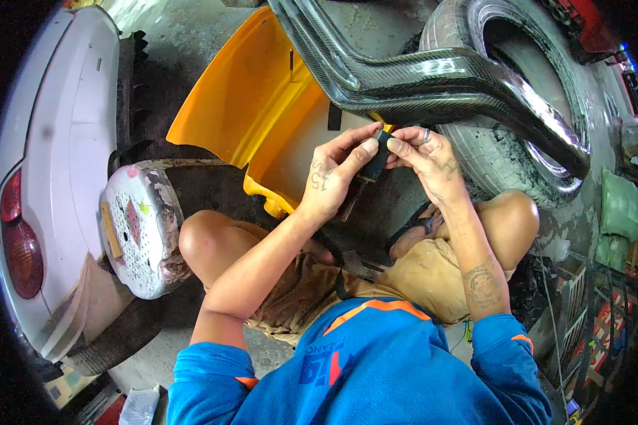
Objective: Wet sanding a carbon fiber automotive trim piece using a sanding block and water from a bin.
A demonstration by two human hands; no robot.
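Note:
Both hands meet in front of me, just below the near edge of a glossy black carbon-fibre-patterned part (432, 85). Between them is a small dark rectangular piece (376, 161), whose exact kind I cannot make out. My left hand (337, 170) pinches it between thumb and fingers from the left. From the right, my right hand (430, 161), with a ring on one finger, has its thumb and fingertips closed on the piece's upper edge. A small yellow bit shows at the fingertips, against the carbon part.
A curved yellow body panel (223, 88) lies beyond my left hand. Behind the carbon part lies a dusty tyre (478, 159). At left are a worn round stool (143, 234) and a white car bumper (67, 142) with a red lamp. Greenish bags (622, 205) sit far right.

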